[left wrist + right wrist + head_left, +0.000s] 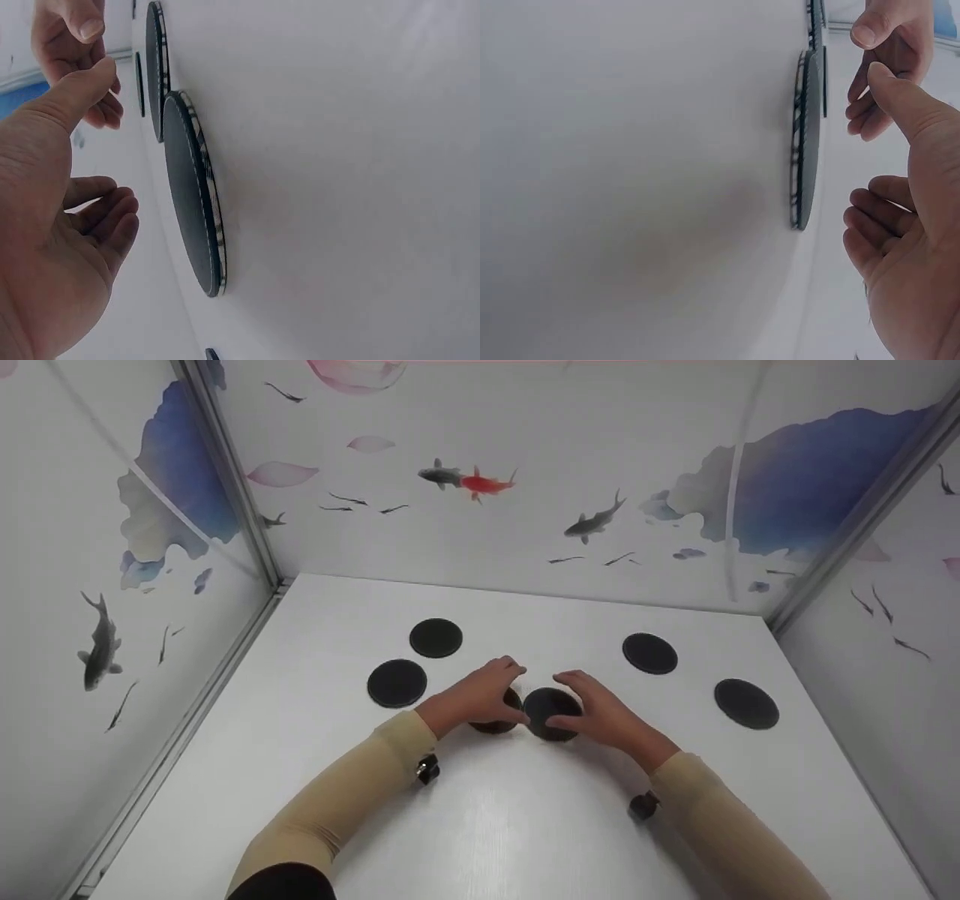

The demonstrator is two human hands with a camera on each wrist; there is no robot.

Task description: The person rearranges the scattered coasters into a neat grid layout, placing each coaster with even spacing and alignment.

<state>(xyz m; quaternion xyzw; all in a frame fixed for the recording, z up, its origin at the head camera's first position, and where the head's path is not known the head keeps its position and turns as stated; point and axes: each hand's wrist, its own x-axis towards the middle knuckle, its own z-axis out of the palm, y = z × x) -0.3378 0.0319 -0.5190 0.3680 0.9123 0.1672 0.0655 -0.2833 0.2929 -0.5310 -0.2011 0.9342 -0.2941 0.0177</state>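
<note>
Two round black coasters lie side by side near the middle of the white table: the left coaster (495, 727), partly covered from the head view by my left hand (478, 695), and the right coaster (544, 711). Above the first, my left hand (56, 225) has its thumb and fingers spread apart with nothing between them. My right hand (604, 715) hovers over the second coaster in a similar loose curve, also holding nothing. Both wrist views show a gap between the palms and the coasters, whose rims (798, 142) have pale stitching and a black-and-white patterned edge.
Two more black coasters, a farther one (436, 638) and a nearer one (397, 683), lie to the left. On the right are another pair, one farther back (649, 653) and one closer to the side (747, 703). Printed panels (487, 547) wall the table at the back and sides.
</note>
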